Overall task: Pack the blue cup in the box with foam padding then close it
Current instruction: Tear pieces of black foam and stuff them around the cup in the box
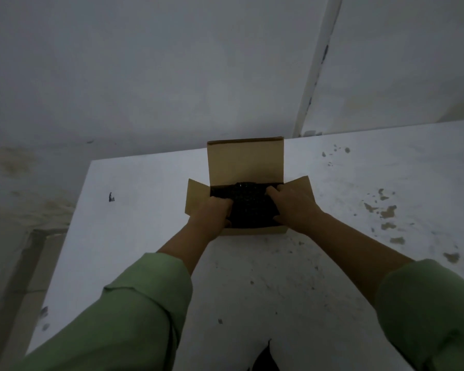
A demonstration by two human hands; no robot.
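Green sleeves (134,303) fill the near edge of the view, both forearms reaching forward over a white, paint-flecked table (359,183). Next comes the left hand (212,212), fingers curled down and pressing on the left side of the dark foam (248,207), while the right hand (292,207) lies across the foam's right side, fingers bent over its far edge and thumb at its near corner; both seem to be tucking the padding in rather than lifting it. That foam, black and dimpled with a slight sheen, fills the opening of the box (255,231), which sits on the table with its side flaps (196,196) splayed outward. Beyond the hands, the lid (245,162) stands upright, fully open. No blue cup shows anywhere; whether it lies under the foam cannot be told, though that seems likely. By that reading the packing is nearly done, and what remains is seating the foam, folding the side flaps in and bringing the lid down.
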